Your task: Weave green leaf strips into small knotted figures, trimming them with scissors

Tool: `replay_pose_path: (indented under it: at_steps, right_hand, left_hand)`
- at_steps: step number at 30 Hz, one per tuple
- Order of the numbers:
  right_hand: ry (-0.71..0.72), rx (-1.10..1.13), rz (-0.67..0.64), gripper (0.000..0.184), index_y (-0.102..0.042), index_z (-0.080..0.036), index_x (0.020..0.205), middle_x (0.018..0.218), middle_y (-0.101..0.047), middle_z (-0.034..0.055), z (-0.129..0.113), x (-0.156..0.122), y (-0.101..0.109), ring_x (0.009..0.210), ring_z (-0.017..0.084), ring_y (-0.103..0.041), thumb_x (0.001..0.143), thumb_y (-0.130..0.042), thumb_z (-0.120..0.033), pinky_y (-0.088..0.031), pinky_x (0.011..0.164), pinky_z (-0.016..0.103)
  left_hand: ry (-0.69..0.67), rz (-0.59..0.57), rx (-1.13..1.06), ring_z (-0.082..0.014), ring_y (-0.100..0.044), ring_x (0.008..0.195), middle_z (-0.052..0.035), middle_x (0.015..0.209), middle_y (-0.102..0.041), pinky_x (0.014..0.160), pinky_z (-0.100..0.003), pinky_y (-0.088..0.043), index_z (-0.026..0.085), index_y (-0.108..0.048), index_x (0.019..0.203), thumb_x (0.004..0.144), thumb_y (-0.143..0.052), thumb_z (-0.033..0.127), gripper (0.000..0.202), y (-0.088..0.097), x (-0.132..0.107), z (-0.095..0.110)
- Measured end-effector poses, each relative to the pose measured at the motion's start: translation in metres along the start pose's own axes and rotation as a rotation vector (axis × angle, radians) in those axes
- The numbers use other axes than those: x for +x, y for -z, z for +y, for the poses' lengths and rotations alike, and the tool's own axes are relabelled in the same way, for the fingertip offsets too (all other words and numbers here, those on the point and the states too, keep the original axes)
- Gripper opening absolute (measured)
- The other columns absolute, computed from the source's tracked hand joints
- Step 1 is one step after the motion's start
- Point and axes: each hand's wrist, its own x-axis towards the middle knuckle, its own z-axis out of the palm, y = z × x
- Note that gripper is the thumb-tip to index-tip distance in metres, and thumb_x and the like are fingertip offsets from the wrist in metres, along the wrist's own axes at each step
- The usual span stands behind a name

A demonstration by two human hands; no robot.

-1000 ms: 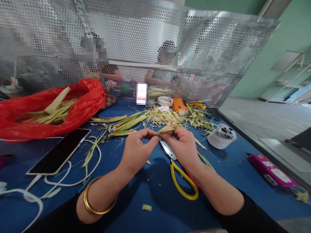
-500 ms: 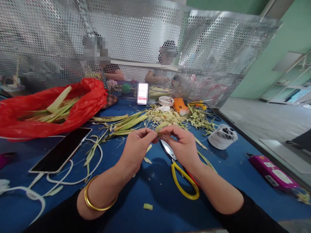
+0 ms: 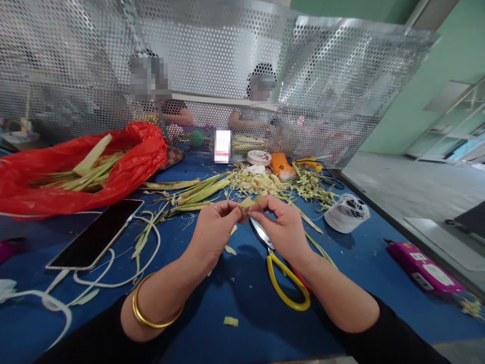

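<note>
Both hands meet above the blue table (image 3: 235, 298). My left hand (image 3: 214, 232) and my right hand (image 3: 282, 227) each pinch one end of a short pale green leaf strip (image 3: 248, 201). Under my right hand lie scissors with yellow handles (image 3: 282, 275). Just beyond the hands are long green leaves (image 3: 200, 192) and a heap of leaf trimmings (image 3: 261, 183). A gold bangle sits on my left wrist.
A red plastic bag (image 3: 125, 167) of leaves lies at the left, with a phone (image 3: 96, 235) and white cable (image 3: 113, 275) in front. A spool of white thread (image 3: 346, 212) and a pink case (image 3: 424, 268) are at the right. Two people sit behind the perforated metal screen (image 3: 322, 76).
The leaf strip between my fingers has got shorter and my hands have drawn closer together. Small leaf bits have dropped onto the table under my left hand.
</note>
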Motion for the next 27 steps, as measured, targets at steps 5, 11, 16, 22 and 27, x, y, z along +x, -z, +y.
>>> replay_pose_path:
  at_steps: [5,11,16,22,27]
  right_hand:
    - [-0.141,0.051,0.000,0.002,-0.064,-0.020,0.076,0.075,-0.067,0.0009,-0.0028,-0.0003,0.0004,0.071,0.016,-0.058,0.077,-0.063,-0.020,-0.045,0.069,0.029]
    - [-0.201,0.041,0.049,0.005,-0.062,-0.019,0.073,0.070,-0.062,-0.0006,-0.0014,0.0000,0.0005,0.067,0.014,-0.054,0.074,-0.066,-0.022,-0.043,0.065,0.028]
    - [-0.192,0.142,0.072,0.010,-0.055,-0.019,0.073,0.065,-0.056,-0.0041,0.0002,0.0016,0.0000,0.063,0.012,-0.051,0.073,-0.065,-0.017,-0.043,0.062,0.026]
    - [-0.255,0.290,0.068,0.021,-0.053,-0.021,0.082,0.067,-0.059,-0.0037,0.0047,0.0032,-0.0014,0.061,0.013,-0.055,0.071,-0.070,-0.022,-0.045,0.060,0.026]
    - [-0.065,0.078,0.079,0.011,-0.056,-0.021,0.074,0.069,-0.058,-0.0028,0.0006,0.0012,0.0001,0.066,0.013,-0.054,0.077,-0.065,-0.018,-0.045,0.066,0.027]
  left_hand:
    - [-0.152,0.066,0.192,-0.0172,-0.062,0.066,-0.0002,0.066,-0.069,0.066,-0.028,-0.046,0.019,-0.068,0.066,0.074,-0.062,0.028,0.013,0.0004,-0.0026,-0.0005]
    - [-0.234,0.091,0.355,-0.0179,-0.064,0.069,0.0016,0.068,-0.072,0.068,-0.028,-0.047,0.021,-0.072,0.071,0.076,-0.062,0.025,0.012,0.0008,-0.0042,0.0030]
    - [-0.270,0.063,0.391,-0.0182,-0.065,0.070,0.0014,0.071,-0.073,0.072,-0.029,-0.048,0.020,-0.073,0.074,0.074,-0.063,0.022,0.010,0.0010,-0.0051,0.0043]
    - [-0.215,0.061,0.354,-0.0179,-0.063,0.067,0.0007,0.069,-0.072,0.069,-0.028,-0.048,0.021,-0.073,0.072,0.073,-0.062,0.024,0.011,0.0009,-0.0045,0.0063]
    - [-0.011,-0.026,0.064,-0.0143,-0.059,0.060,-0.0005,0.060,-0.065,0.065,-0.025,-0.048,0.019,-0.068,0.060,0.072,-0.064,0.029,0.017,0.0006,-0.0011,0.0062]
